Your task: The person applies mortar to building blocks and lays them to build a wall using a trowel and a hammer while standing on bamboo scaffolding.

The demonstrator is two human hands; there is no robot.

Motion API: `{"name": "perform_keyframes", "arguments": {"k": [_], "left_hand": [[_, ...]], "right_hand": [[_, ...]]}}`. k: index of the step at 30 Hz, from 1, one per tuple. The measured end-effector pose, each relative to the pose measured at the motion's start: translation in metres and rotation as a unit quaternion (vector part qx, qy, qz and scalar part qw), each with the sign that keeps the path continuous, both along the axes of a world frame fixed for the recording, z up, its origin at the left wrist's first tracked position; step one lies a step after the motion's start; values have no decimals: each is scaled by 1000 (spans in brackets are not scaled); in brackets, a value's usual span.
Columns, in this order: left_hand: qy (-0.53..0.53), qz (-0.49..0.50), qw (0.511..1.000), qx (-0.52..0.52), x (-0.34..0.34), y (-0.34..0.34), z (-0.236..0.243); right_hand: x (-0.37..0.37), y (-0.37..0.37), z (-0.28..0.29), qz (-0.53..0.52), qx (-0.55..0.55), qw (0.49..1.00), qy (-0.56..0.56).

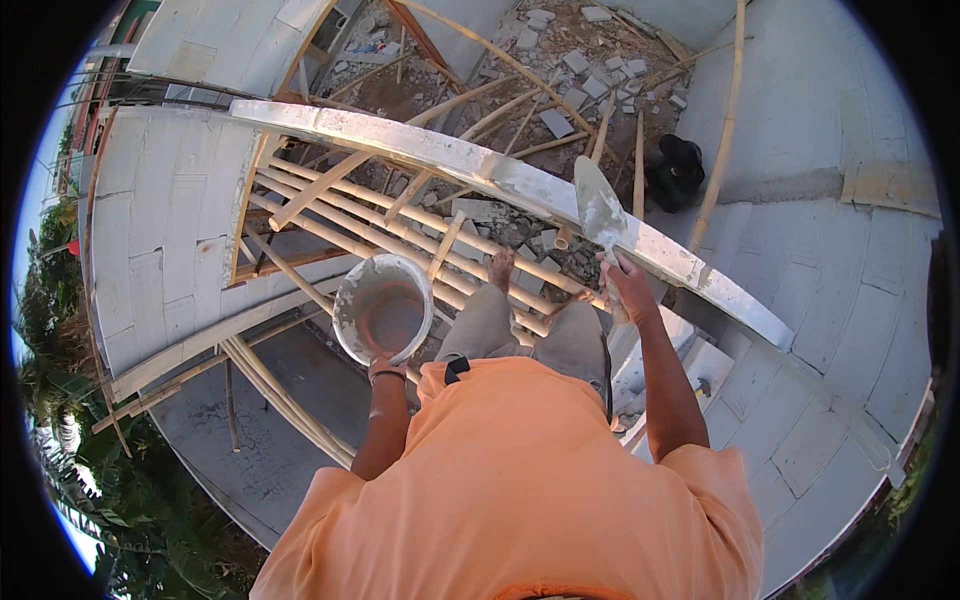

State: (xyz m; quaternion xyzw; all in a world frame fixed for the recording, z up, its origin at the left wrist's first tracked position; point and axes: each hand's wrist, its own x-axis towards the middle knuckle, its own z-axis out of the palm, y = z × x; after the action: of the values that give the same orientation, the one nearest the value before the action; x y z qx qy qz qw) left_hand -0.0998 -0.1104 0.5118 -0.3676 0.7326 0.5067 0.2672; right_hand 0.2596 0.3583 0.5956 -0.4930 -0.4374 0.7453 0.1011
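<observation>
My left hand [388, 368] grips the near rim of a mortar-smeared bucket [347, 318], its fingers closed on the edge. A little grey material coats the inside, and the bucket tilts so that its mouth faces up at me. In my right hand [628, 290] is a trowel [600, 205], held by the handle with the blade pointing away from me. Pale mortar clings to the blade. It hangs over or against a long white block beam [480, 165] that runs across in front of me; whether they touch I cannot tell.
Several bamboo poles [350, 215] form a platform under my feet. Beyond the beam, broken blocks [556, 123] litter the ground far below. A person in dark clothing [676, 172] is down there at the right. Block walls [170, 220] rise on both sides, and bamboo props [722, 130] lean about.
</observation>
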Motion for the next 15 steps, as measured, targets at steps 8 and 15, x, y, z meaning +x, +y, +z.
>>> {"name": "perform_keyframes", "arguments": {"k": [8,15], "left_hand": [[69,194,968,147,-10,49,56],[33,233,962,136,9,-12,23]], "right_hand": [[-143,9,-117,165,403,885,-165],[-162,15,-151,223,468,831,-200]]}}
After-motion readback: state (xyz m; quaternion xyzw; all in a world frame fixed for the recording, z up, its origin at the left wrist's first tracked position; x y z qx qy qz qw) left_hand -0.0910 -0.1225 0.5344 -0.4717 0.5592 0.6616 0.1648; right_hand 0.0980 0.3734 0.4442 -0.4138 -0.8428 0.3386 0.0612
